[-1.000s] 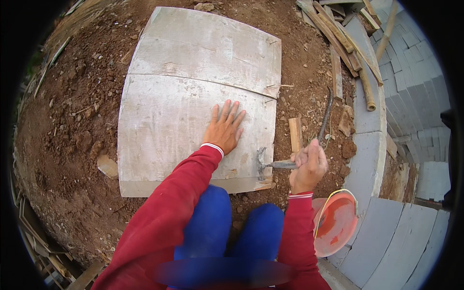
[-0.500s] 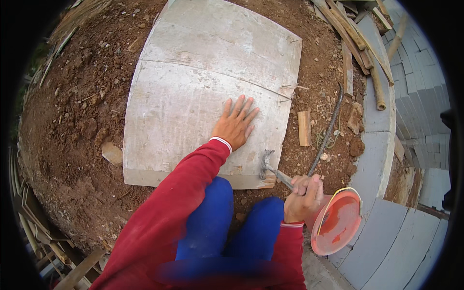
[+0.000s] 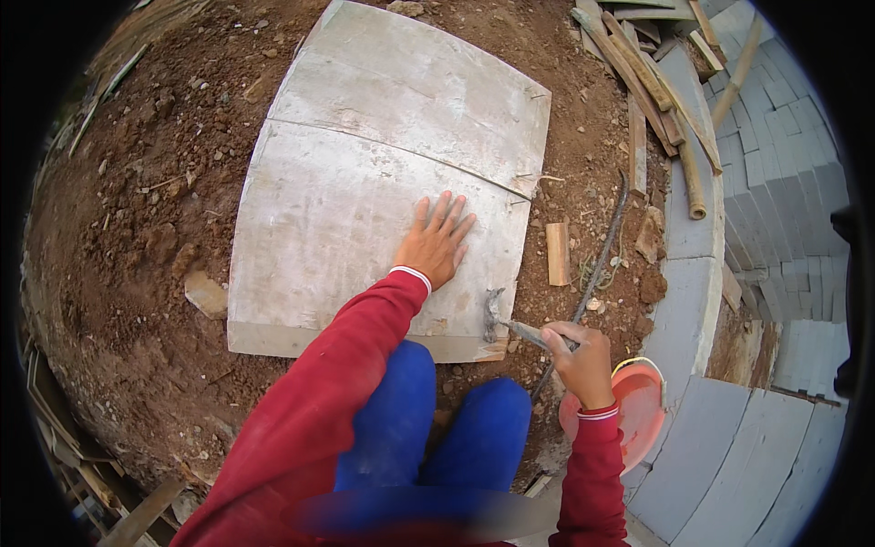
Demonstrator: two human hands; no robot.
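Note:
My left hand (image 3: 432, 244) lies flat on a pale, cement-stained board panel (image 3: 314, 219), its fingers stretched out and a little spread. The panel is made of two boards with a seam across it. My right hand (image 3: 581, 363) is wrapped round the handle of a grey, dirt-caked hammer (image 3: 493, 315). The hammer's head is at the panel's near right corner; whether it touches the surface I cannot tell. Bent nails (image 3: 522, 201) stick out at the panel's right edge, by the seam.
Beside my right forearm stands a red bucket (image 3: 643, 415), partly hidden. A wood block (image 3: 558, 254) and a dark rod (image 3: 603, 260) lie on the reddish soil (image 3: 137, 264). Timber pieces (image 3: 643, 77) are piled at far right, next to grey blocks (image 3: 784, 182).
My right hand has shifted slightly right and turned its back upward, still gripping the hammer, and now covers part of the bucket. The left hand stays flat on the panel.

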